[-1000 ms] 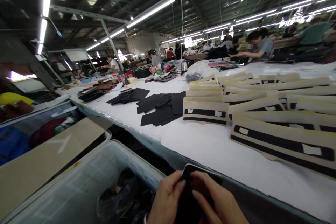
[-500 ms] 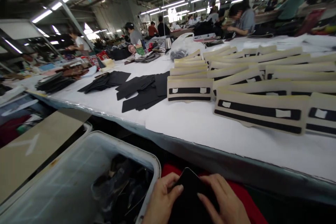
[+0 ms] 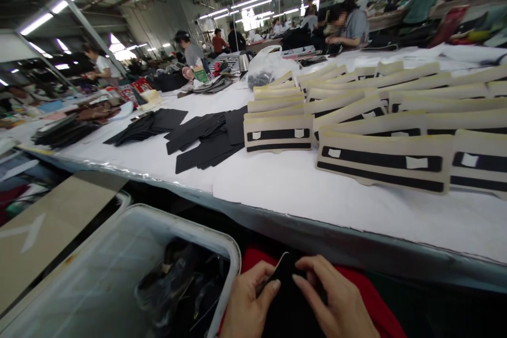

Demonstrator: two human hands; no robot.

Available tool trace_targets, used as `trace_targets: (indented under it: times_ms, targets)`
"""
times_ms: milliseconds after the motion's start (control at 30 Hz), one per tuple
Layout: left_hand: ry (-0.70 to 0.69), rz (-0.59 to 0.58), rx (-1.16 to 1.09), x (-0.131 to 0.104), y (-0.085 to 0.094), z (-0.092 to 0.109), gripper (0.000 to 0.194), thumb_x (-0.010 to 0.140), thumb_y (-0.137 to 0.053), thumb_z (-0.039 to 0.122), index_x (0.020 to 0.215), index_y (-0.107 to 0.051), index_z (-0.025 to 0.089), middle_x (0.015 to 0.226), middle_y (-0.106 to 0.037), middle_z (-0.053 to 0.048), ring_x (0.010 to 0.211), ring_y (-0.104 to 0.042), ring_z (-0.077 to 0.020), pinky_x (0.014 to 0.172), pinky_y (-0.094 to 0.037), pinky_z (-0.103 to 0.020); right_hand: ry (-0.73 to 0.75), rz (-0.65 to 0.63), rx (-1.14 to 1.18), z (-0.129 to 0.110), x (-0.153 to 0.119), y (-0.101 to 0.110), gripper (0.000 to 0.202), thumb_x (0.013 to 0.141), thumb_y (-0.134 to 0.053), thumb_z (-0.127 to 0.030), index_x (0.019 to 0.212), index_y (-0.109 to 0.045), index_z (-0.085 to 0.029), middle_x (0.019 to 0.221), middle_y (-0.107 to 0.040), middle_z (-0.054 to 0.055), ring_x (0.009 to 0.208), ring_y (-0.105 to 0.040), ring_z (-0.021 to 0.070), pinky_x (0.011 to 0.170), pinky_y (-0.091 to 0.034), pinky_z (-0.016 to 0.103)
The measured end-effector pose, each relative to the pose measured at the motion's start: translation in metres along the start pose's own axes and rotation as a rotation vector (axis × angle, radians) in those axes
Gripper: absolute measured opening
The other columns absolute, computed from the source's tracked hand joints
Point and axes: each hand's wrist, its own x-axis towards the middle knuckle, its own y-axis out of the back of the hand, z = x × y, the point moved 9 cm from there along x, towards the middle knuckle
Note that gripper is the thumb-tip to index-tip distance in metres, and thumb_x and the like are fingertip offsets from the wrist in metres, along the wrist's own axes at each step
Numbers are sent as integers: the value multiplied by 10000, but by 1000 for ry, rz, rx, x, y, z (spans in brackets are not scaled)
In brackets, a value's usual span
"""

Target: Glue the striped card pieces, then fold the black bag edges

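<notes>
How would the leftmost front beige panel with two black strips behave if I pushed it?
The panel may tip easily, since it stands on a narrow edge. It's probably fairly stiff, standing without sagging, and likely light, looking thin.

In front of you there is a long table [image 3: 301,229], and a white covering [image 3: 273,185] lies over its top. To your right, many beige panels [image 3: 380,168] with black strips stand on edge in close rows. Just beside them, on the left, black flat pieces [image 3: 216,140] overlap loosely. A second black pile [image 3: 152,122] lies further left, then a dark stack [image 3: 65,129]. Behind the panels sits a transparent plastic bag [image 3: 273,63].
</notes>
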Motion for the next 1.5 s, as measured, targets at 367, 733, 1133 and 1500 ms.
trace_targets:
  times_ms: [367, 733, 1133, 1500]
  targets:
    - [13, 9, 2, -2, -3, 5, 170, 774, -591, 253, 848, -700, 146, 820, -730, -58, 807, -645, -221, 700, -449, -285, 100, -69, -71, -8, -2, -4, 105, 968, -483, -290, 935, -576, -253, 830, -674, -12, 707, -669, 135, 623, -510, 204]
    - [54, -23, -25, 5, -6, -6, 164, 702, -605, 199, 800, -721, 138, 742, -712, -36, 726, -617, -193, 629, -398, -269, 232, -95, -122, -10, -8, -5, 98, 975, -465, -243, 1029, -545, -255, 1172, -667, 63, 1029, -676, 148, 830, -540, 176]
    - [18, -81, -29, 7, -6, -8, 203, 703, -609, 218, 841, -743, 151, 723, -694, -23, 700, -600, -176, 606, -388, -250, 584, -174, -248, -36, -14, -9, 103, 900, -556, -235, 850, -640, -264, 1146, -700, 68, 1072, -667, 239, 909, -555, 352]
    - [35, -140, -145, -4, -14, 1, 260, 729, -672, 281, 913, -732, 107, 779, -690, -51, 713, -564, -161, 645, -370, -262, -113, -245, 155, 15, 0, -1, 304, 982, -425, -434, 785, -532, -229, 866, -563, -3, 789, -587, 125, 725, -437, 207]
